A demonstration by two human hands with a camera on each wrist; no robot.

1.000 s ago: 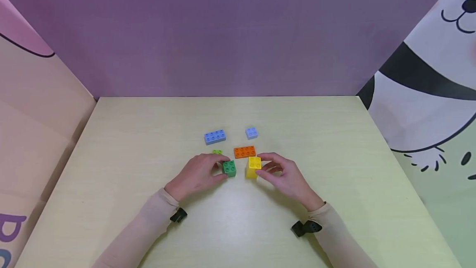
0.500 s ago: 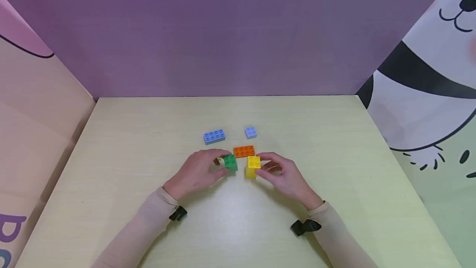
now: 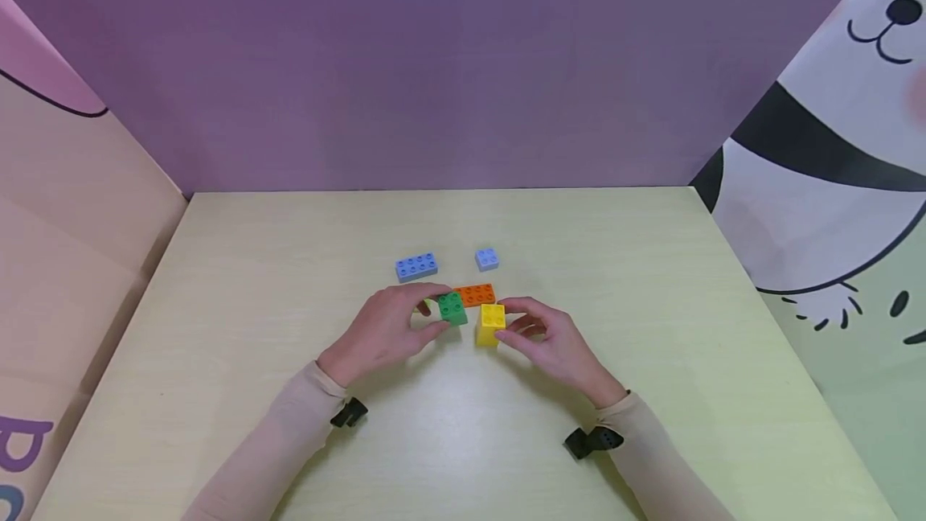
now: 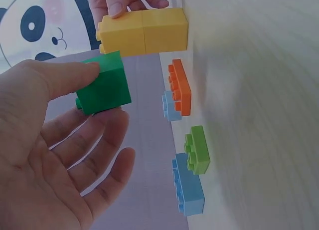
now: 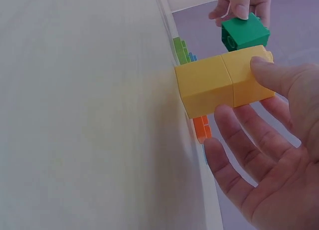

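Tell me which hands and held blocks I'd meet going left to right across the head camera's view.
Left hand → green block → stack of two yellow blocks → right hand.

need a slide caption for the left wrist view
Left hand pinches a green brick; beyond it, the right hand holds two stacked yellow bricks.

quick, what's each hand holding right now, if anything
Left hand: holding one green square plastic brick.
Right hand: holding two stacked yellow square plastic bricks.
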